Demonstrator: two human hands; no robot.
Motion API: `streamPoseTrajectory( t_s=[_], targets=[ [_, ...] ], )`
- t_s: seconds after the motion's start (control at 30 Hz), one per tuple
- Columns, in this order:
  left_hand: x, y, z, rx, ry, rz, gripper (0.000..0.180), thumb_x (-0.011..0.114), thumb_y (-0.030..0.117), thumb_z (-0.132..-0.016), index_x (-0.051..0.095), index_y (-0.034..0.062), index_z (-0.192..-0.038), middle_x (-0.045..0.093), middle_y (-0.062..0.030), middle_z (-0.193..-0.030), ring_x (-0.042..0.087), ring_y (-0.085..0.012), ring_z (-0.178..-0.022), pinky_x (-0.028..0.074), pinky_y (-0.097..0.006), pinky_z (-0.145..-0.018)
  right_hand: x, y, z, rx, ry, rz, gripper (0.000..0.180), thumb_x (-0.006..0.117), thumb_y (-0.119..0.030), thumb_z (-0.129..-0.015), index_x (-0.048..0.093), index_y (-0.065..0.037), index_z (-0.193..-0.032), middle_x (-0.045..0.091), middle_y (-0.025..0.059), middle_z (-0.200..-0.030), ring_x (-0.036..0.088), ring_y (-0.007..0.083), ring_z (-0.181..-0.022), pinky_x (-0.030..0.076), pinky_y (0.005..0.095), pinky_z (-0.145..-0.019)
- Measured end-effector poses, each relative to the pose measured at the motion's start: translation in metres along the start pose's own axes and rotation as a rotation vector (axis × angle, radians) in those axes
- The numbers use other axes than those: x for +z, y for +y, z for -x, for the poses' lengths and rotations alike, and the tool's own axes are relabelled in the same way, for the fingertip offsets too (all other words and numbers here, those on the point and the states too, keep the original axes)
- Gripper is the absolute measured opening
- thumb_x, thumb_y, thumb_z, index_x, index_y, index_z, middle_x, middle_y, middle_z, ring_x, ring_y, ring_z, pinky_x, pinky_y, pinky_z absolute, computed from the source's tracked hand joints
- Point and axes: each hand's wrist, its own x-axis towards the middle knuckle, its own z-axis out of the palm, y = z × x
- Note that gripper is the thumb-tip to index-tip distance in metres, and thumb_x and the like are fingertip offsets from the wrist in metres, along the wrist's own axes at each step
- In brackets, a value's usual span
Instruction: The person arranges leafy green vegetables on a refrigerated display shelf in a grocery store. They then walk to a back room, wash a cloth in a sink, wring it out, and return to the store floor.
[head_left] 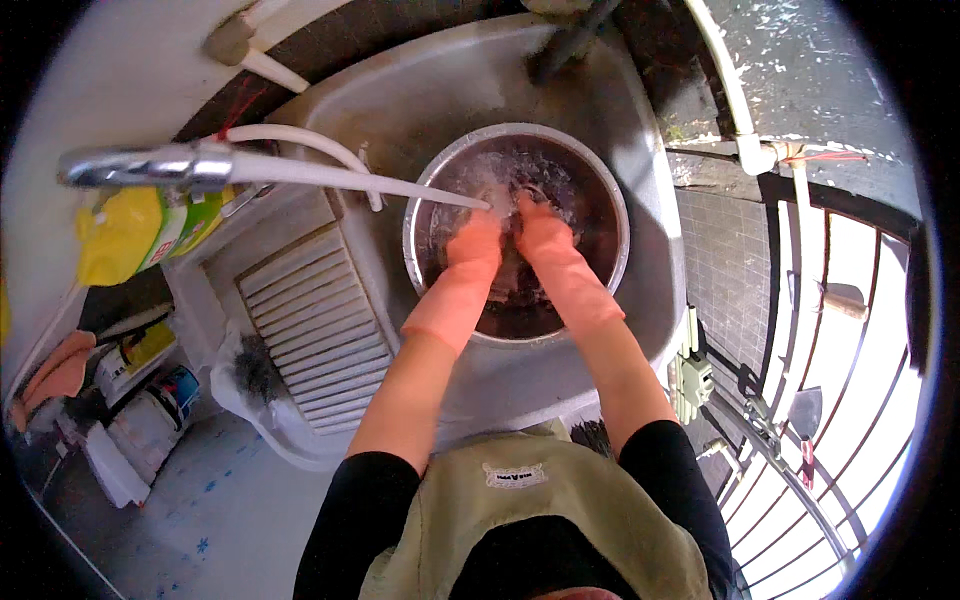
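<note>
Both my hands wear orange-pink rubber gloves and reach down into a round metal basin (pixel 515 129) standing in the sink. My left hand (pixel 474 240) is in the basin's left half, beside the spot where the water stream (pixel 360 184) lands. Close on its right is my right hand (pixel 545 235), with a small gap between the two. Splashing water (pixel 560 180) and dark contents hide the fingers of both hands, so what they touch or hold cannot be made out. The stream comes from a chrome faucet (pixel 145 166) at upper left.
The basin stands in a grey stone-like sink (pixel 400 110) with a ribbed washboard (pixel 315 325) on its left. A yellow jug (pixel 125 235) stands beyond the washboard. White pipes (pixel 730 85) run along the right, near a barred window (pixel 850 400) with a hanging scraper (pixel 806 412).
</note>
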Motion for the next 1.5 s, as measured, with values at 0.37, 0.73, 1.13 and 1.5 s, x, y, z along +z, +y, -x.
streamPoseTrajectory(
  t_s=[0.37,0.73,1.13,1.5],
  targets=[
    [-0.082,0.008,0.074,-0.829,-0.426,1.487,0.050,0.059,0.031,-0.098,0.049,0.0051,-0.139,0.064,-0.0094,-0.125,0.066,-0.0285,-0.106,0.051,-0.041,-0.094,0.006,0.040,0.079,0.187,-0.506,-1.880,0.057,0.059,-0.038,-0.099,0.049,-0.004,-0.143,0.058,0.0118,-0.137,0.059,0.0236,-0.118,0.048,0.0373,-0.103],
    [-0.047,-0.002,0.131,-0.245,-0.369,0.744,0.054,0.052,0.034,-0.098,0.043,0.0108,-0.146,0.068,-0.0154,-0.119,0.067,-0.0291,-0.104,0.053,-0.038,-0.087,-0.016,0.025,0.088,0.354,-0.381,-1.799,0.026,0.068,-0.021,-0.091,0.065,-0.005,-0.110,0.070,0.0063,-0.090,0.068,0.0235,-0.083,0.057,0.0389,-0.080],
    [-0.011,-0.010,0.061,-0.503,-0.646,2.076,0.063,0.056,0.050,-0.097,0.042,0.0119,-0.145,0.052,-0.0112,-0.142,0.053,-0.0306,-0.126,0.042,-0.049,-0.106,-0.196,-0.053,0.240,-0.141,-0.449,-1.390,0.050,0.065,-0.008,-0.085,0.057,0.006,-0.133,0.067,0.0095,-0.119,0.062,0.0180,-0.109,0.045,0.0298,-0.098],
    [-0.011,-0.036,0.061,-0.067,0.225,0.235,0.028,0.061,0.014,-0.092,0.060,0.0111,-0.121,0.065,-0.0155,-0.104,0.064,-0.0408,-0.097,0.051,-0.052,-0.076,-0.074,0.040,0.087,0.248,-0.023,-0.191,0.060,0.075,-0.029,-0.085,0.055,-0.004,-0.135,0.066,0.0191,-0.119,0.066,0.0339,-0.109,0.051,0.0376,-0.094]
  ],
)
